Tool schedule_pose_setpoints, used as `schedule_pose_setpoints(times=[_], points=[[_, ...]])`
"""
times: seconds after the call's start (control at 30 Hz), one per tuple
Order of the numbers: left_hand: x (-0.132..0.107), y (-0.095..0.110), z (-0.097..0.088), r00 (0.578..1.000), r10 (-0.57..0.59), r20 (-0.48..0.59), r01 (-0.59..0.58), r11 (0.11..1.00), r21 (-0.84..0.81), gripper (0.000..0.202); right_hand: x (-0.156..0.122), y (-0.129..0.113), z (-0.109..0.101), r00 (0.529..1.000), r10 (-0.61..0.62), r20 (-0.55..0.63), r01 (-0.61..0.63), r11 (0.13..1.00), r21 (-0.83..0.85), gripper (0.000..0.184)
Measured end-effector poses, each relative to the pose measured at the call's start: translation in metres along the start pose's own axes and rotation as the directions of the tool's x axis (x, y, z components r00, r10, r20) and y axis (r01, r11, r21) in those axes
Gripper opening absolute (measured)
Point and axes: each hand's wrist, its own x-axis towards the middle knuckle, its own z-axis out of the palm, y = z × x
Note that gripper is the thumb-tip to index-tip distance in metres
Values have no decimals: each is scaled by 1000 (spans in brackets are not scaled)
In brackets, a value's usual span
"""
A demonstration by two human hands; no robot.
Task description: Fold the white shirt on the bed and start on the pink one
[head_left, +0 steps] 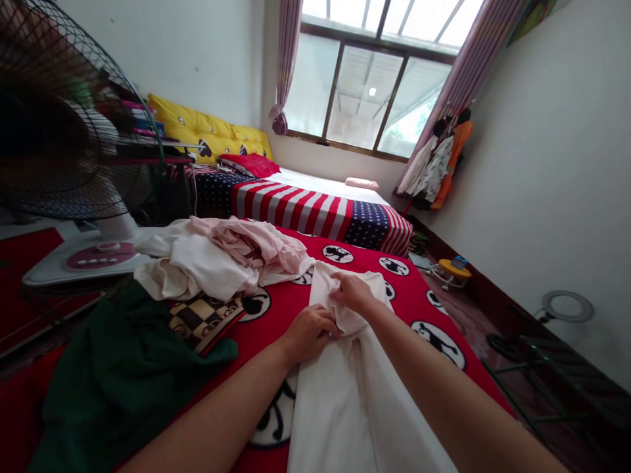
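Observation:
A long cream-white garment (pixel 340 401) lies stretched out on a red blanket (pixel 404 295) printed with black-and-white figures. My left hand (pixel 310 332) is closed, pinching a bunched fold near the middle of the garment. My right hand (pixel 351 291) sits just beyond it, fingers curled and gripping the same cloth near its far end. Both forearms reach in from the bottom of the view.
A heap of pink and white clothes (pixel 221 253) lies to the left, with a checkered piece (pixel 204 315) and a dark green garment (pixel 123 374) nearer me. A standing fan (pixel 64 118) is at far left. A flag-patterned bed (pixel 315 210) lies beyond; clothes (pixel 441 161) hang by the window.

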Motion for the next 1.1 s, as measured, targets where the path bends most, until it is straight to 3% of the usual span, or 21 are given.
schedule_pose_setpoints(times=[0.1, 0.23, 0.43, 0.6, 0.67, 0.73, 0.8, 0.87, 0.97, 1.03, 1.1], points=[[0, -1, 0, 1000, 1, -15, -2, 1000, -6, 31, -4, 4, 4, 998, 16, -60, -14, 999, 37, 6], [1, -3, 1, 999, 9, -34, -9, 1000, -19, 30, -11, 15, 14, 988, 22, -154, 6, 983, 181, 25], [-1, -7, 3, 992, -46, -115, 42, 999, -33, 33, -39, 24, 15, 991, -38, -129, 78, 944, 322, 39], [-2, -4, -5, 945, -124, -301, 127, 992, -11, 33, -110, 38, -16, 956, -206, -209, 243, 955, 169, 29], [-1, -1, -10, 911, -90, -403, 114, 993, 36, 33, -146, 46, -27, 942, -285, -180, 299, 952, 58, 30], [0, 2, -13, 901, -23, -433, 72, 993, 98, 37, -182, 53, -34, 945, -311, -106, 312, 950, -1, 29], [0, 6, -13, 937, 55, -344, 2, 986, 164, 45, -215, 57, -38, 957, -290, -34, 289, 957, -15, 30], [0, 9, -12, 979, 142, -147, -104, 965, 242, 50, -243, 57, -41, 968, -252, 2, 252, 968, -11, 33], [-1, 10, -6, 962, 209, 174, -254, 919, 302, 42, -277, 52, -48, 978, -208, 5, 208, 978, 23, 28], [-1, 9, -2, 945, 192, 263, -273, 908, 318, 37, -299, 45, -57, 983, -184, 14, 183, 980, 76, 20], [-1, 7, -1, 948, 167, 271, -256, 905, 339, 36, -320, 35, -70, 985, -165, 60, 155, 979, 134, 14]])
